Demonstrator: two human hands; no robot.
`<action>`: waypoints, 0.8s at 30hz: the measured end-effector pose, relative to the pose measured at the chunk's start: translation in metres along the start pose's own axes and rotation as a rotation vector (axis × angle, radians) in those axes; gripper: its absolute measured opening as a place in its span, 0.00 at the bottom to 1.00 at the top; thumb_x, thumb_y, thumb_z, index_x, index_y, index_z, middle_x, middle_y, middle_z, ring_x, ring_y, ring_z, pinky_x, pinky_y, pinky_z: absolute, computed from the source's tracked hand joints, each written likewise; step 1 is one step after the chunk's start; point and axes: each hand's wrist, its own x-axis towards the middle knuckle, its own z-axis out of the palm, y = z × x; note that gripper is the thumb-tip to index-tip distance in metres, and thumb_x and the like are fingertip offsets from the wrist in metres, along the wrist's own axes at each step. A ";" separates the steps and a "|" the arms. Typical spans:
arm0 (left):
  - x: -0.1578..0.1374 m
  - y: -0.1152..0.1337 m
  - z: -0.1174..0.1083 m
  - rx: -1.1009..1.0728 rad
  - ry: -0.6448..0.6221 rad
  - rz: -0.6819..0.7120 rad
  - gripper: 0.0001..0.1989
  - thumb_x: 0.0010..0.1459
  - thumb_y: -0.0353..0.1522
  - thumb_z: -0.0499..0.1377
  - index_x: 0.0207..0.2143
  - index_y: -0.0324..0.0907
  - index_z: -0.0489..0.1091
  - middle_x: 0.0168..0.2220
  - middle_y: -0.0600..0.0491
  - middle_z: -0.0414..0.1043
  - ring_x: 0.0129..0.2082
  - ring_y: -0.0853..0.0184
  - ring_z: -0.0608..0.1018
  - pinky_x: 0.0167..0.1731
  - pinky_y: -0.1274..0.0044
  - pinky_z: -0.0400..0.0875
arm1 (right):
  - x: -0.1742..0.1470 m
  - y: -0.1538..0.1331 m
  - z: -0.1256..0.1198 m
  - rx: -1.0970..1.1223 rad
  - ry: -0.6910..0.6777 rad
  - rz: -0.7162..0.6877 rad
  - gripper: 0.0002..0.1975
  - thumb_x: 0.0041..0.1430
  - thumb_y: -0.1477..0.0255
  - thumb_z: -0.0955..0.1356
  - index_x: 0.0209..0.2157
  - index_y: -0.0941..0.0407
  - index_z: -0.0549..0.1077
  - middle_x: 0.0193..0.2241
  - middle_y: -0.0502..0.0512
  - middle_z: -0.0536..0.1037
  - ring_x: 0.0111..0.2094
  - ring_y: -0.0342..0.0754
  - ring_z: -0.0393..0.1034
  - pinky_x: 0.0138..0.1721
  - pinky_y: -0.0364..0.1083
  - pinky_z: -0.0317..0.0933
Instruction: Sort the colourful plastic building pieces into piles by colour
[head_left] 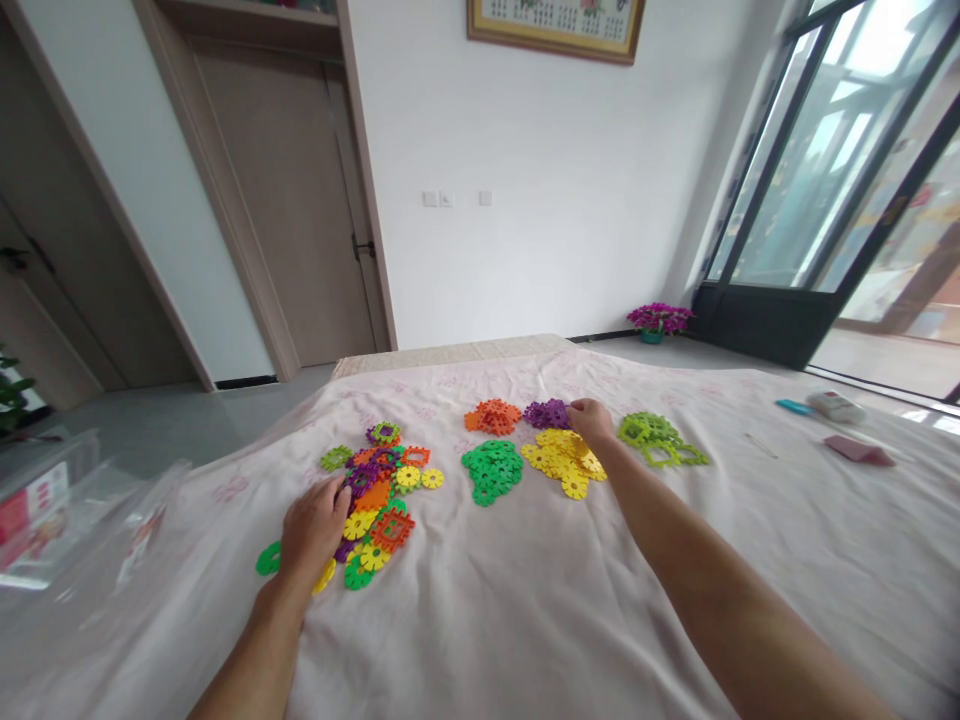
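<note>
My left hand (pixel 315 522) rests at the left side of a mixed pile of plastic interlocking pieces (pixel 373 493) in orange, purple, yellow and green. Its fingers are curled in against the pile, and what they hold is hidden. My right hand (pixel 592 420) reaches to the right edge of a heap of purple interlocking pieces (pixel 546 413), its fingers pinched on a purple piece there. Around it lie a yellow heap (pixel 562 457) of round notched discs, a light green heap (pixel 651 430), a dark green heap (pixel 493 470) and an orange heap (pixel 495 415).
A pale cloth (pixel 480 600) with wrinkles covers the surface. Clear plastic packaging (pixel 82 520) lies at the left. To the right are a pink folded item (pixel 859 450), a white packet (pixel 835 405) and a blue object (pixel 793 407). Purple flowers (pixel 660 318) stand on the floor beyond.
</note>
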 end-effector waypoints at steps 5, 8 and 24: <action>0.000 0.001 -0.001 -0.006 -0.010 -0.003 0.22 0.66 0.37 0.44 0.53 0.41 0.71 0.54 0.46 0.75 0.55 0.62 0.75 0.57 0.72 0.65 | -0.001 -0.011 0.004 -0.392 -0.025 -0.064 0.37 0.47 0.53 0.74 0.56 0.55 0.69 0.59 0.70 0.64 0.59 0.68 0.60 0.52 0.60 0.60; 0.001 0.000 0.000 0.003 -0.013 -0.001 0.22 0.66 0.37 0.44 0.53 0.41 0.71 0.54 0.46 0.75 0.55 0.62 0.75 0.57 0.72 0.65 | 0.001 -0.017 0.012 -0.535 -0.107 -0.052 0.40 0.45 0.49 0.73 0.56 0.55 0.67 0.58 0.70 0.62 0.60 0.68 0.58 0.52 0.60 0.60; 0.003 -0.005 0.005 -0.009 -0.005 0.011 0.23 0.66 0.38 0.43 0.53 0.40 0.71 0.54 0.47 0.75 0.55 0.61 0.74 0.57 0.71 0.64 | 0.054 0.007 0.024 -0.587 -0.139 -0.055 0.33 0.50 0.53 0.72 0.51 0.59 0.70 0.50 0.69 0.72 0.53 0.62 0.67 0.47 0.51 0.63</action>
